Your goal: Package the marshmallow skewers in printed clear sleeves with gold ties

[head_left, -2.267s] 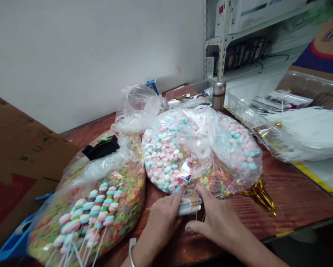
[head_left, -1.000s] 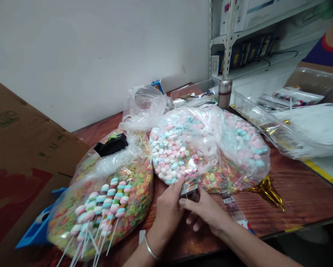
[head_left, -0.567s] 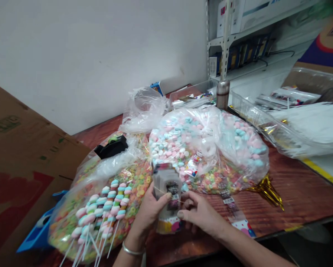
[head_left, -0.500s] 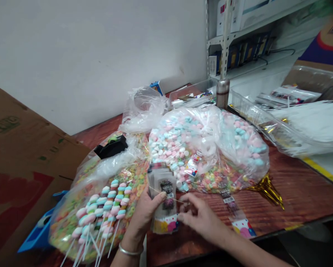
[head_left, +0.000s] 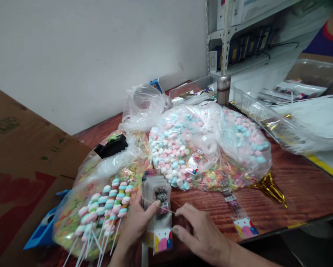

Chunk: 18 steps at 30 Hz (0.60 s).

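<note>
Table [head_left: 211, 205]: Red-brown wood runs beneath a crowded spread of sweets.
Marshmallow bag [head_left: 170, 152]: Bulging clear plastic sits at center, beyond the hands.
Ring-candy bag [head_left: 137, 181]: It lies at left, with marshmallow sticks [head_left: 110, 200] on top at its near side.
Right hand [head_left: 203, 231]: Fingers curl at the right of the stack, thumb apart from forefinger; the band reaches the forefinger's tip, but whether other fingers pinch it cannot be told.
Left hand [head_left: 135, 222]: The thumb presses the stack's front; the fingers behind are hidden.
Stack of packets [head_left: 163, 218]: Near center, it is gripped above the table's near edge, far ends fanned.
Loose packet [head_left: 240, 217]: It lies flat on the table, right of the right hand.
Thin band [head_left: 167, 210]: Stretched across the stack and out rightward; good handling likely means firm thumb pressure, packets squared and steady, gentle tension, so no packet creases or slides.
</note>
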Each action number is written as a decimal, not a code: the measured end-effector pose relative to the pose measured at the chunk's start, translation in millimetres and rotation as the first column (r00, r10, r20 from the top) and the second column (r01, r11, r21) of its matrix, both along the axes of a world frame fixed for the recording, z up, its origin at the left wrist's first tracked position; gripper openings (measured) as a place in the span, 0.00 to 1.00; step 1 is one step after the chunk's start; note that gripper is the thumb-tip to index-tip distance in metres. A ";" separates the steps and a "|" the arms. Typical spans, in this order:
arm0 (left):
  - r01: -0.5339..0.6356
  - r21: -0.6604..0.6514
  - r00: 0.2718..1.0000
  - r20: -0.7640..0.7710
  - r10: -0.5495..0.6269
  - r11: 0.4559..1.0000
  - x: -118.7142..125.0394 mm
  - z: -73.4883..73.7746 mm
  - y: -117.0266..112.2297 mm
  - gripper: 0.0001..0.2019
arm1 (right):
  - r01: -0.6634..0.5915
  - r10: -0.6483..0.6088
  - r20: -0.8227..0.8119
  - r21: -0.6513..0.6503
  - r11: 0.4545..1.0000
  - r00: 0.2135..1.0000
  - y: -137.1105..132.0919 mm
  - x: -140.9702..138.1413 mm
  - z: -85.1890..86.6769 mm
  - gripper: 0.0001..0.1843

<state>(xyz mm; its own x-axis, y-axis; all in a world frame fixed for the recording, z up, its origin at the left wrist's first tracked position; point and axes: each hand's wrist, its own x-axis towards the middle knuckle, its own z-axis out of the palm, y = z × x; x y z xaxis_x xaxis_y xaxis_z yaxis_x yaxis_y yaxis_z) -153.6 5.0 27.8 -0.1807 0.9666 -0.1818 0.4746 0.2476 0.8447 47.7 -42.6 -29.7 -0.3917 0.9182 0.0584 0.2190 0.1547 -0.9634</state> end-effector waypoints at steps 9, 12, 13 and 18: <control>-0.011 -0.146 0.806 0.584 0.095 0.989 7.8 -33.2 -18.9 0.27 | 0.112 -0.110 0.080 -0.016 0.994 0.991 20.8 10.9 1.9 0.26; 0.016 -0.147 0.830 0.554 0.069 0.989 8.3 -36.4 -19.4 0.27 | 0.125 -0.122 0.060 -0.046 0.991 0.991 22.9 7.3 4.3 0.22; 0.024 -0.147 0.842 0.536 0.060 0.989 7.6 -35.7 -17.5 0.27 | 0.106 -0.105 0.015 -0.087 0.991 0.994 21.0 5.2 3.9 0.18; 0.139 -0.078 0.981 0.147 -0.127 0.987 13.7 -17.0 -1.5 0.21 | 0.033 -0.060 -0.183 -0.146 0.989 0.981 3.3 -4.3 -4.2 0.11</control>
<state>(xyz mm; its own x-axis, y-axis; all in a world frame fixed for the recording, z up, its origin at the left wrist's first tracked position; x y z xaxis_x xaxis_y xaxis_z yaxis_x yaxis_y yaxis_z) -139.9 3.5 10.8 -0.0179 0.9596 -0.2808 0.3859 0.2657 0.8835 43.4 -39.3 -33.8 -0.3426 0.9395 -0.0057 0.0372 0.0075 -0.9993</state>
